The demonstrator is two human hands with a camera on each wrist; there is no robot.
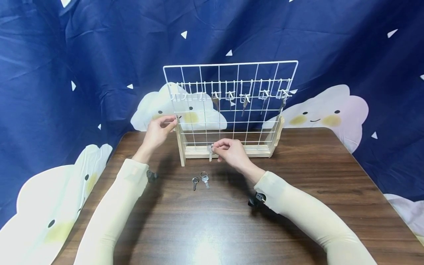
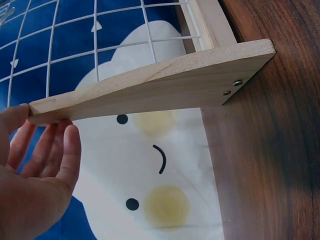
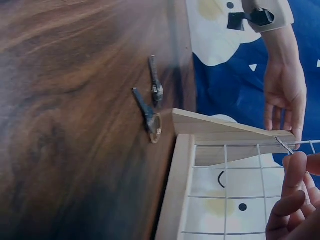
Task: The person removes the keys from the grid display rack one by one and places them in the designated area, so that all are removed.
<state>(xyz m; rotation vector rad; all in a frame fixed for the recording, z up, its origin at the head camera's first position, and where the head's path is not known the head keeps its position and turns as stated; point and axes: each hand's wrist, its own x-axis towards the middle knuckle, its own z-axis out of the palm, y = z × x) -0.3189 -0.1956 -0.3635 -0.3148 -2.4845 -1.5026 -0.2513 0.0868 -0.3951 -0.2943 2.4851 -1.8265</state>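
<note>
My right hand [image 1: 233,154] pinches a silver key [image 1: 210,154] between thumb and fingertips, in front of the lower part of a white wire grid rack [image 1: 225,122]. The key's blade points down in the head view; in the right wrist view the key [image 3: 284,144] juts out past the fingertips. At the rack's left side, my left hand [image 1: 157,132] grips the upper end of the wooden side support [image 2: 150,82], thumb on one face and fingers on the other. Two keys on rings, one darker [image 1: 194,184] and one silver [image 1: 205,180], lie on the table before the rack.
White hooks [image 1: 230,95] line the grid's upper part, and several keys [image 1: 245,105] hang from those toward the middle and right. A wooden base bar [image 1: 238,151] joins the side supports on the brown table [image 1: 185,228]. Behind stands a blue cloud-patterned curtain [image 1: 126,44].
</note>
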